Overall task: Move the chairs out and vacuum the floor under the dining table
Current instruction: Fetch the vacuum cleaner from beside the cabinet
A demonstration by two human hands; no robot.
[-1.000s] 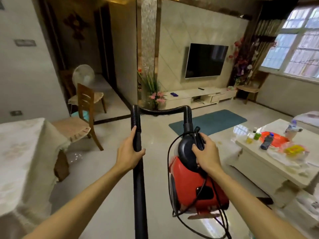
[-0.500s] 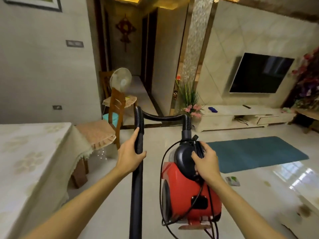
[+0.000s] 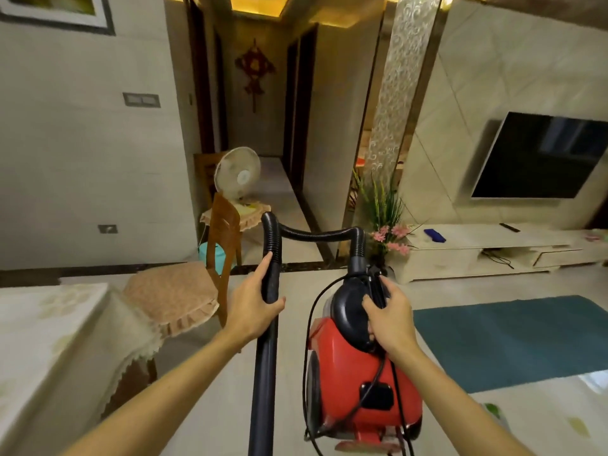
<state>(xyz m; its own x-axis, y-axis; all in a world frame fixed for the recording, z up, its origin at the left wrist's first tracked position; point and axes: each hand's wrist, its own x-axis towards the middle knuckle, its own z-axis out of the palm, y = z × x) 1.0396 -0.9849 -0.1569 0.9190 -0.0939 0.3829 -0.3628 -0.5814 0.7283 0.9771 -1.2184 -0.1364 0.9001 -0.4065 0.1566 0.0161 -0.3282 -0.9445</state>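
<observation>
Grips with left hand (image 3: 253, 311) the black tube (image 3: 263, 373), fingers curled round it just below the ribbed hose (image 3: 316, 233). Holds with right hand (image 3: 391, 320) the black handle (image 3: 348, 311) atop the red vacuum cleaner (image 3: 355, 383), fingertips hidden beneath. Cannot see the tube's lower end or the cleaner's base, both cut off at the bottom edge. Finds, left of the left hand, the dining table (image 3: 49, 340) under a pale cloth, cropped by the frame, with a cushioned chair (image 3: 177, 291) just beyond its corner, legs mostly hidden. Makes out a teal rug (image 3: 510, 340) right of the right hand.
</observation>
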